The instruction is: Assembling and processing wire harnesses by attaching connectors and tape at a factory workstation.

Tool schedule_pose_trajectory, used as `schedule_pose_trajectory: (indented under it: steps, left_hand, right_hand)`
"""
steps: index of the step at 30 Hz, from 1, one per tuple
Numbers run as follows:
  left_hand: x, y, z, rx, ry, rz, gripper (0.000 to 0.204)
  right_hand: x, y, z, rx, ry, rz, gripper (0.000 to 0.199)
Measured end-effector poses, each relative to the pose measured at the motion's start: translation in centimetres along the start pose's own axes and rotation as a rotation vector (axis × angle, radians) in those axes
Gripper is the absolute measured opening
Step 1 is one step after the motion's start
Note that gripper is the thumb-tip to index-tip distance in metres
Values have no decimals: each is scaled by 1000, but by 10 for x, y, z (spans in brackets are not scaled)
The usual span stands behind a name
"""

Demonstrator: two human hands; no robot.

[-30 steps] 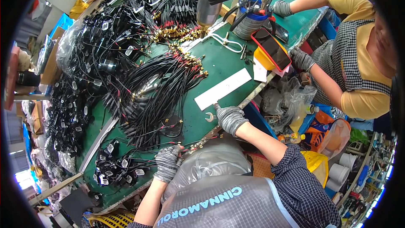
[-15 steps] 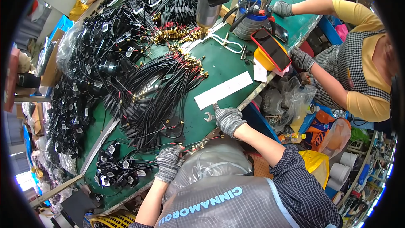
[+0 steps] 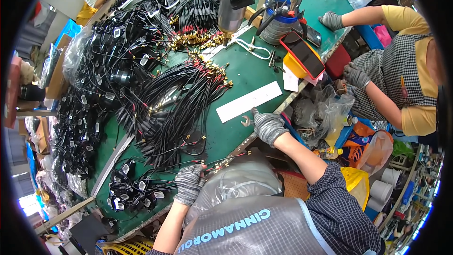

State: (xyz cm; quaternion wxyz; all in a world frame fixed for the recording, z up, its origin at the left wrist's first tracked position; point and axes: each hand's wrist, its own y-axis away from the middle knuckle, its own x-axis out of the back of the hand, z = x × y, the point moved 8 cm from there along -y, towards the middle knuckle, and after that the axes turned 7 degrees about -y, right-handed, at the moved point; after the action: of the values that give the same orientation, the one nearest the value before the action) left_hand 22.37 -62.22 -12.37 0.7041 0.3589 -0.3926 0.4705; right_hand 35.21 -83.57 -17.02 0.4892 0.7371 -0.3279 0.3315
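In a grey striped glove, my left hand (image 3: pixel 189 184) is closed at the table's near edge. Its fingers pinch a thin black cable (image 3: pixel 163 172), whose gold and red tip pokes out by the thumb. My right hand (image 3: pixel 270 129), gloved the same way, is closed around a small open-end wrench (image 3: pixel 246 121); only the wrench's jaw shows. Just beyond this hand lies a long white paper strip (image 3: pixel 250 101). A thick bundle of black cables (image 3: pixel 177 108) with gold connectors spreads across the green table, beyond my left hand.
Black parts with clear caps (image 3: pixel 130 186) heap to the left. A tin of pliers (image 3: pixel 278 26), a phone in a yellow holder (image 3: pixel 303 56) and a steel flask (image 3: pixel 234 4) stand at the back. A gloved co-worker (image 3: pixel 396 66) is on the right. Plastic bags (image 3: pixel 321 108) hang by the table edge.
My right hand has moved right with the wrench, away from my left hand. My left hand stays nearly in place. The co-worker's hands have shifted right.
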Motion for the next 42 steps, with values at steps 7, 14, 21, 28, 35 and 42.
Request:
schedule_pose_trajectory:
  steps: [7, 14, 21, 28, 35, 42]
  left_hand:
    - [-2, -2, 1, -4, -13, -20, 23]
    - [1, -1, -1, -3, -21, 26, 24]
    - [0, -1, 0, -21, -24, 38, 26]
    - [0, -1, 1, -40, -34, 72, 25]
    - [-2, -1, -1, -31, -21, 50, 24]
    - [0, -1, 1, -27, -31, 50, 23]
  right_hand:
    - [-8, 1, 4, 0, 64, -36, 43]
    - [-15, -2, 7, -24, 90, -5, 41]
    - [-21, -4, 8, -57, 96, -54, 42]
    - [-26, -6, 11, -66, 90, -26, 44]
    - [-22, -5, 7, -51, 75, -23, 45]
    - [-21, -3, 5, -32, 61, -11, 46]
